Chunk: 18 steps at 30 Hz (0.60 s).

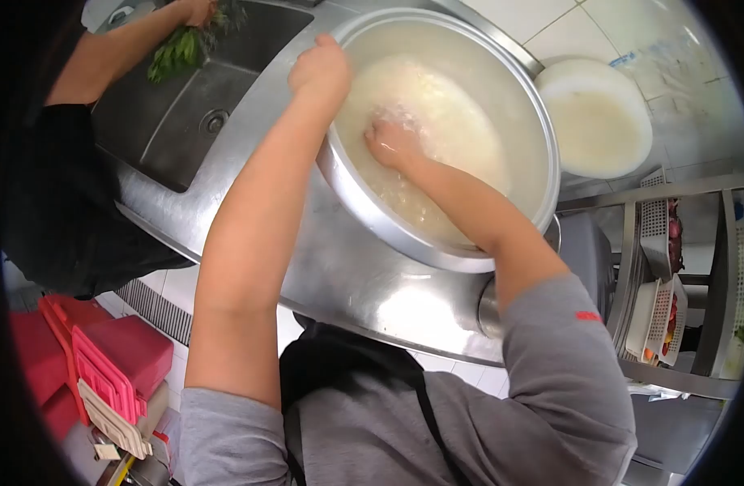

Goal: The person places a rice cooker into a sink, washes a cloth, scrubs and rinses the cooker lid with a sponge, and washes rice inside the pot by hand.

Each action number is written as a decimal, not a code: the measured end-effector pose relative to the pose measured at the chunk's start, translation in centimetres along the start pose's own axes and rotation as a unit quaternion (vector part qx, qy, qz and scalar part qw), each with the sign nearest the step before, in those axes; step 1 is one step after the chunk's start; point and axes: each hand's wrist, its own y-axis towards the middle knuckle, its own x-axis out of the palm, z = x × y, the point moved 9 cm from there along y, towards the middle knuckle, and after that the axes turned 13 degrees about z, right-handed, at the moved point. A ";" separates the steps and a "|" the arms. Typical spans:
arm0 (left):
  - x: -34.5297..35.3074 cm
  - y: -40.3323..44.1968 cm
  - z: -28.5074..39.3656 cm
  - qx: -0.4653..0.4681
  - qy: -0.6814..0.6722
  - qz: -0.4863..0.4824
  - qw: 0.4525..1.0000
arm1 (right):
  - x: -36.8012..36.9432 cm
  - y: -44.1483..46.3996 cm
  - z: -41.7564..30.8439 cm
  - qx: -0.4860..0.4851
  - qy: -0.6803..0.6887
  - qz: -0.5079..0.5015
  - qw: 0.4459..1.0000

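Observation:
A large metal pot [351, 190] stands tilted on the steel counter [339, 267], with cloudy whitish liquid and pale grains in it. My left hand [319, 69] is closed on the pot's upper left rim. Inside the pot, my right hand [394, 142] is partly in the liquid, its fingers curled; whether they hold any of the pale grains is hidden. Bubbles and ripples show around that hand.
At the left a co-worker's hand [195, 11] holds leafy greens [177, 55] over a steel sink [185, 146]. A white tub [594, 121] of cloudy liquid stands right of the pot. Shelves with baskets [655, 223] are at right, red bins [125, 348] at lower left.

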 end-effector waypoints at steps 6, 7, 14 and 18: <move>0.3 0.7 -0.2 0.011 0.029 0.013 0.999 | 7.6 -2.6 -4.3 -0.352 -0.234 -0.146 0.895; 0.3 0.7 0.0 0.026 0.028 0.017 0.999 | 7.7 -3.8 -3.6 -0.350 -0.233 -0.149 0.895; -0.3 0.6 -0.3 0.009 0.014 0.054 0.998 | 2.6 -9.8 -3.6 -0.446 -0.023 -0.123 0.886; -0.5 -0.1 0.2 0.021 0.014 0.046 0.999 | 4.6 -9.6 -2.5 -0.262 -0.068 -0.285 0.920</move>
